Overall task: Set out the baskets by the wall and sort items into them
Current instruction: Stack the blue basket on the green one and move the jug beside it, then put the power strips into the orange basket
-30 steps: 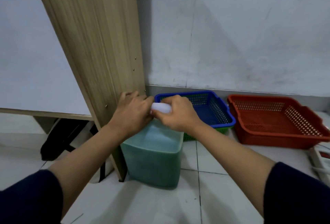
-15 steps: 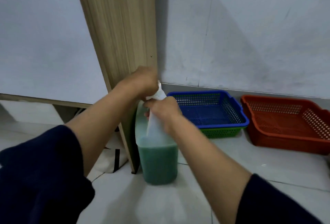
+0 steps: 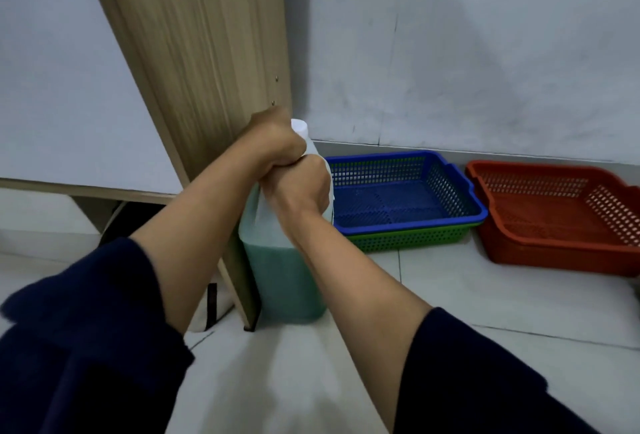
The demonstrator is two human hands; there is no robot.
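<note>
A big translucent jug point(image 3: 280, 277) of green liquid with a white cap stands upright on the floor against a wooden panel. My left hand point(image 3: 273, 139) is clenched on the jug's neck just below the cap. Just below it, my right hand point(image 3: 298, 187) grips the jug's handle, touching the left. A blue basket point(image 3: 460, 198) sits nested in a green basket point(image 3: 408, 238) by the wall, right of the jug. An orange-red basket point(image 3: 554, 250) stands further right. All the baskets look empty.
The wooden panel point(image 3: 207, 52) of a desk rises at the left, close to the grey wall point(image 3: 467, 52). A black and white bag point(image 3: 211, 305) lies under the desk. Pale floor tiles point(image 3: 485, 302) stretch in front of the baskets.
The jug went from tipped toward me to upright beside the panel. Both hands rose with its neck and stayed closed on it. My view shifted left and lower.
</note>
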